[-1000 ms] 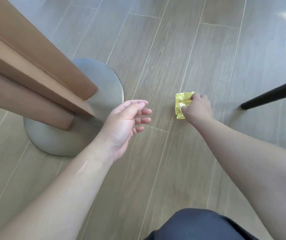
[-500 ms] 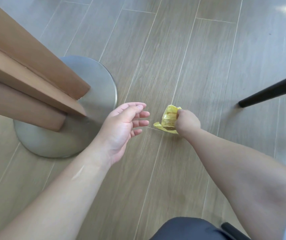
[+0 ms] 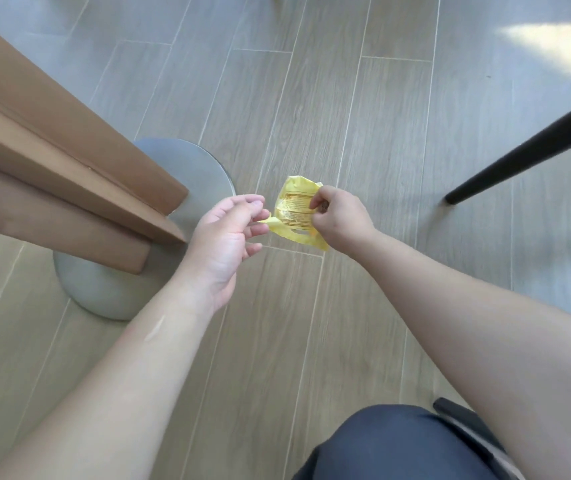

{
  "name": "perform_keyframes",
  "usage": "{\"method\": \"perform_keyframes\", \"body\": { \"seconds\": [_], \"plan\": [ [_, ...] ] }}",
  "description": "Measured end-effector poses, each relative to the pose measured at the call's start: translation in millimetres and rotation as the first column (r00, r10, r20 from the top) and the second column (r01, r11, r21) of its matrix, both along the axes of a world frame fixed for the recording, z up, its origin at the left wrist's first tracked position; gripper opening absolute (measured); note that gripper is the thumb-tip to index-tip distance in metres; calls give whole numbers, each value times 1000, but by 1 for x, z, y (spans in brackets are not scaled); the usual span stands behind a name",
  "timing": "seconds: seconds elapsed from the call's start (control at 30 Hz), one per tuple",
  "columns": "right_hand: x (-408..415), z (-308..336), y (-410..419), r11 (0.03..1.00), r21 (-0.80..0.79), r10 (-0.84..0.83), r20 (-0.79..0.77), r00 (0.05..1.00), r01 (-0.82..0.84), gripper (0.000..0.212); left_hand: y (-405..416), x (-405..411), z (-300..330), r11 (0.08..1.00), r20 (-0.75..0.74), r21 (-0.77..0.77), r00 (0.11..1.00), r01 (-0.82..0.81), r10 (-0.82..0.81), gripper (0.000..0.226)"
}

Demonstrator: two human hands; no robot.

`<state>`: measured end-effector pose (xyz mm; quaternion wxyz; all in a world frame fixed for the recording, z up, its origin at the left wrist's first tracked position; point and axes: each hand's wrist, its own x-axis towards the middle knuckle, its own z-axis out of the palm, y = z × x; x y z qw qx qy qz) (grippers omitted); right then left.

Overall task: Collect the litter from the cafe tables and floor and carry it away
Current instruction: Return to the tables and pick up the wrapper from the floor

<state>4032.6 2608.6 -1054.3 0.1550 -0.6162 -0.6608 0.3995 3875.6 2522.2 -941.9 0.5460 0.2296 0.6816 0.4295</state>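
You are crouching over your dark-trousered knee [image 3: 401,445], both forearms reaching out ahead of you. Your right hand [image 3: 341,216] is pinching the crumpled yellow plastic wrapper with brown print [image 3: 296,213] by its upper edge, holding it up off the grey wood-plank floor [image 3: 311,98] — a thin grip, fingertips only. Your left hand [image 3: 223,233] is meeting it, thumb and forefinger nipping the wrapper's left corner while the other fingers are hanging loose.

The risk lies in the handover: if you are letting go with the right before the left has more than that corner, the slick film is likely to slip or flutter back to the floor. Crushing it into one palm would be safer.

Just beyond your left hand, the round brushed-metal pedestal base [image 3: 187,174] and the brown wooden table edge [image 3: 69,143] are sitting close — rising carelessly, you could be knocking your head or shoulder. Farther right, the black tapered chair leg [image 3: 526,150] is angling in, a thing to trip on.
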Motion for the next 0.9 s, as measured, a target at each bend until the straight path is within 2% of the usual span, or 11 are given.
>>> {"method": "perform_keyframes", "body": {
  "seconds": [0.13, 0.2, 0.4, 0.63, 0.77, 0.9],
  "plan": [
    [9, 91, -26, 999, 54, 13, -86, 996, -8, 19, -11, 13, 55, 998, 70, -34, 996, -50, 52, 9],
    [18, 138, -38, 998, 60, -21, -119, 993, 28, 18, -17, 24, 87, 998, 23, -26, 998, -52, 52, 13],
    [55, 284, -62, 993, -3, -112, -193, 975, 114, 18, -21, 62, 196, 998, -124, 7, 990, 69, -67, 45],
    [85, 437, -84, 985, -14, -167, -319, 933, 172, 24, -24, 94, 329, 994, -131, 82, 990, 69, -58, 40],
    [93, 506, -96, 984, -5, -165, -386, 908, 176, 24, -34, 107, 398, 997, -29, 71, 999, 31, -29, 15],
    [99, 571, -103, 986, -10, -151, -473, 868, 166, 21, -46, 106, 458, 998, 30, 67, 1000, 1, -3, 13]
  ]
}}
